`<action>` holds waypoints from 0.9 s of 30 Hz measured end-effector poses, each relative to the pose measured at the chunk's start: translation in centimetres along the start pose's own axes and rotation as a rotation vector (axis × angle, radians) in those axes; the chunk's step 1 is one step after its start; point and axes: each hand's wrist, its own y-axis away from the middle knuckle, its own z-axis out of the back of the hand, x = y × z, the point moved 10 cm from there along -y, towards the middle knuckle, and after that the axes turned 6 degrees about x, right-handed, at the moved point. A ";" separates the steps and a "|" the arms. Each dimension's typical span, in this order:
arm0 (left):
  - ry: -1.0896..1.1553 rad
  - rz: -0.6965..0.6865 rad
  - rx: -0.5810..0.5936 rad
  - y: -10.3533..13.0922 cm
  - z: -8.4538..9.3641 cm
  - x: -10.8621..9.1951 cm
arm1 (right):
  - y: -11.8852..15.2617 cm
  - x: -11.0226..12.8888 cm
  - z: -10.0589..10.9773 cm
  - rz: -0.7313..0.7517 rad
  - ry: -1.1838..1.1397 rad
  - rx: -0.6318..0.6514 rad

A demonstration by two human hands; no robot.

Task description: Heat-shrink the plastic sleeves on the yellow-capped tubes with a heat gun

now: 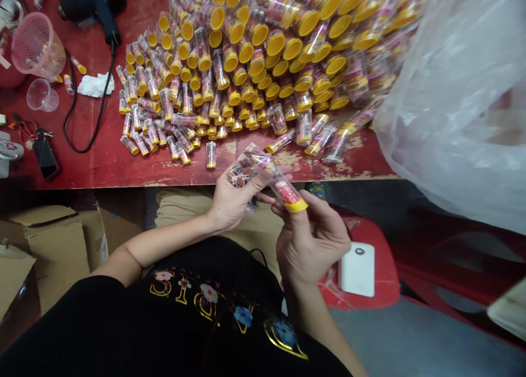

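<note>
In front of my body, just off the table's edge, a clear plastic tube (284,188) with a red and white item inside slants across both hands. My right hand (314,237) pinches it by its yellow cap at the lower end. My left hand (230,201) is closed around a few pieces of printed film (240,174) with brown and white pictures. Its thumb lies against the tube's side, and some of its fingers are hidden behind the tube. A small yellow-capped tube (211,155) stands on the table just beyond my left hand.
A large pile of yellow-capped tubes (246,53) covers the red table (164,171). At the left are a black heat gun (96,1) with its cord, a pink basket (36,45) and a clear cup (42,96). A big plastic bag (456,103) hangs at the right.
</note>
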 end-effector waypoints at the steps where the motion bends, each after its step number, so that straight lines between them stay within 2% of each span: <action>1: -0.031 -0.009 0.038 -0.1 -0.3 -0.1 | 0.0 0.6 -0.2 0.059 0.055 0.016; 5: -0.201 -0.015 0.184 -0.3 -1.2 -0.7 | -0.6 2.7 -1.0 0.238 0.330 0.136; 9: -0.332 0.014 0.288 -0.5 -1.6 -1.0 | -1.3 4.3 -1.9 0.322 0.393 0.260; 11: -0.364 0.013 0.333 -0.4 -2.0 -1.0 | -1.4 5.3 -2.0 0.354 0.376 0.250; 13: -0.385 0.018 0.359 -0.3 -2.3 -0.8 | -1.4 6.0 -1.8 0.371 0.358 0.185; 17: -0.400 0.018 0.299 -0.1 -2.2 -0.7 | -1.4 6.3 -1.4 0.352 0.352 0.090; 21: -0.354 -0.101 0.217 0.2 -1.8 -2.0 | -1.5 6.2 -1.9 0.357 0.315 0.159; 24: -0.376 -0.144 0.219 0.5 -1.7 -2.4 | -1.2 6.4 -2.2 0.384 0.325 0.204; 27: -0.404 -0.168 0.262 0.8 -2.0 -2.2 | -1.0 6.5 -2.0 0.394 0.363 0.147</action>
